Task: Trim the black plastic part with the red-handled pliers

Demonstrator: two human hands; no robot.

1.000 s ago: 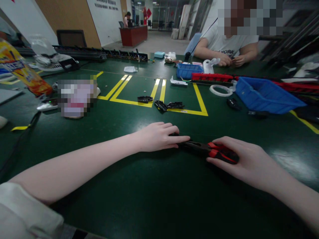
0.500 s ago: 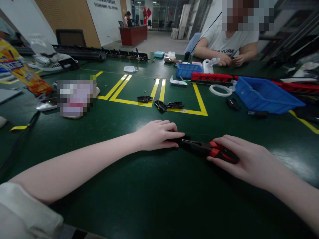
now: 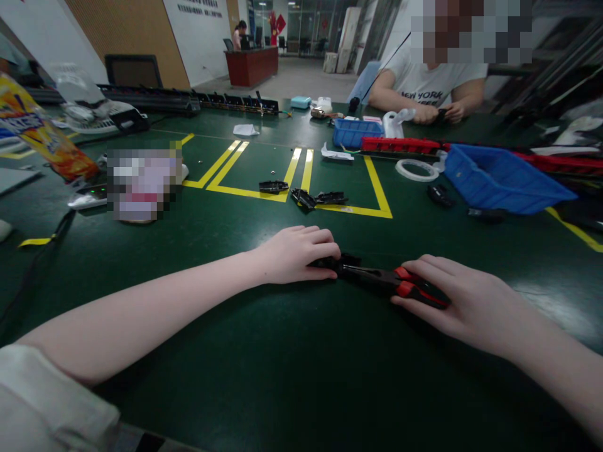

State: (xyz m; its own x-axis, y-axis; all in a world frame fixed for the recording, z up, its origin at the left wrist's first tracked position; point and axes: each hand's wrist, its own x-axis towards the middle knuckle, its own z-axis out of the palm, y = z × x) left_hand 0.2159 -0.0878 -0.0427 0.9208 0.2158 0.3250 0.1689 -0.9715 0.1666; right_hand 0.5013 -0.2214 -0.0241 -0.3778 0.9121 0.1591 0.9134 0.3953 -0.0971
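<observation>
Pliers [image 3: 390, 280] at black part [image 3: 349, 259], half hidden by left fingers [image 3: 326, 251]

- Looks to me like an assembly workshop set up in office premises; call twelve o'clock straight across the big green table [image 3: 282, 364].
- On the tabletop at twelve, yellow tape [image 3: 247, 194] marks out work bays, with small black parts [image 3: 304, 199] lying there.
- Red-handled pliers [image 3: 396, 281] are in use nearer by.
- Toward one o'clock: a blue bin [image 3: 518, 191], a long red strip [image 3: 400, 145] and a co-worker [image 3: 433, 81] with busy hands.
- The office side, between eleven and twelve: wall lettering [image 3: 200, 9], a red-brown desk [image 3: 254, 68] with a person [image 3: 238, 41] behind it, and glass partitions [image 3: 306, 37] beyond.
</observation>
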